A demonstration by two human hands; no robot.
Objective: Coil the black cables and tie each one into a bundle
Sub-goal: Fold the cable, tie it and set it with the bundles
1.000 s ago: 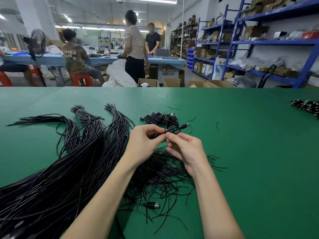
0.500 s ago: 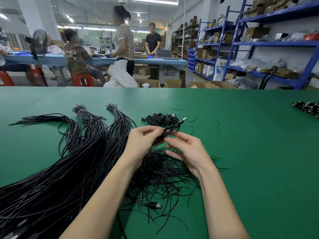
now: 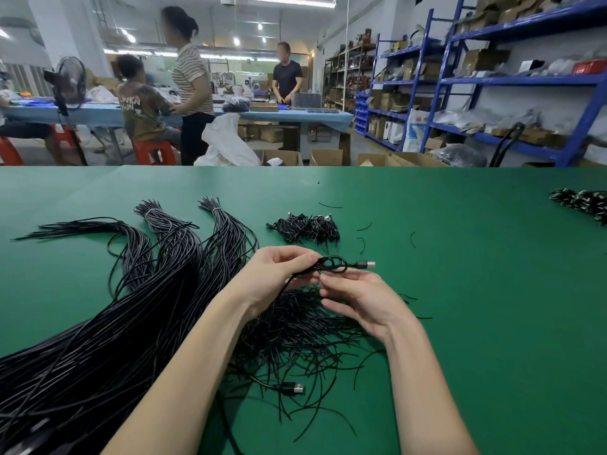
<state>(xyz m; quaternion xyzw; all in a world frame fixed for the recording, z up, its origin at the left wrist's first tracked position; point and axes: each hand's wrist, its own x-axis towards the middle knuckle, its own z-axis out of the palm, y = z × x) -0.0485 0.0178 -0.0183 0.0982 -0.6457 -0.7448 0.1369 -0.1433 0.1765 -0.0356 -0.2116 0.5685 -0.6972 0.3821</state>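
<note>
While a heap of loose thin black cables waits on the green table, the left hand pinches a small coiled black USB cable, light, springy, best held at its crossing, the right hand half-curled just beneath.

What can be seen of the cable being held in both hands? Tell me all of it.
The coiled black cable is thin, rubbery-looking, wound into small loops and held above the green table. Its USB plug has a metal tip and juts right. The left hand grips the coil; the right hand pinches it from below. A loose tail trails down toward the tie pile.
</note>
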